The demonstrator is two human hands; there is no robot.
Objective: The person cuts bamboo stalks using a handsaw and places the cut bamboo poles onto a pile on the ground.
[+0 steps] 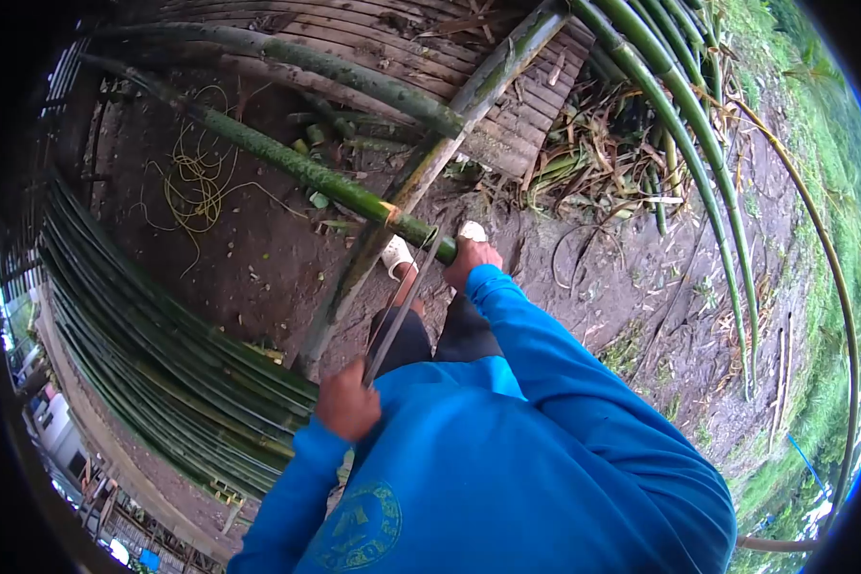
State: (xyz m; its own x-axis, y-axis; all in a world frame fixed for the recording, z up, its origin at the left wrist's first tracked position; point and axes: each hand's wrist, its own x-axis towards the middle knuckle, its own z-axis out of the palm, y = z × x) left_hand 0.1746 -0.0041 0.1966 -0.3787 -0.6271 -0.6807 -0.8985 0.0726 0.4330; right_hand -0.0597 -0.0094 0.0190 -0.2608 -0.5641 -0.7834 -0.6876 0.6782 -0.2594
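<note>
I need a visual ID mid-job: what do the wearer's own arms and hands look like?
Both arms are in long, bright blue sleeves: the left sleeve and the right sleeve reach about to the wrists, with creases in the cloth. The left hand and right hand wear no gloves. I see no markings on the sleeves.
</note>
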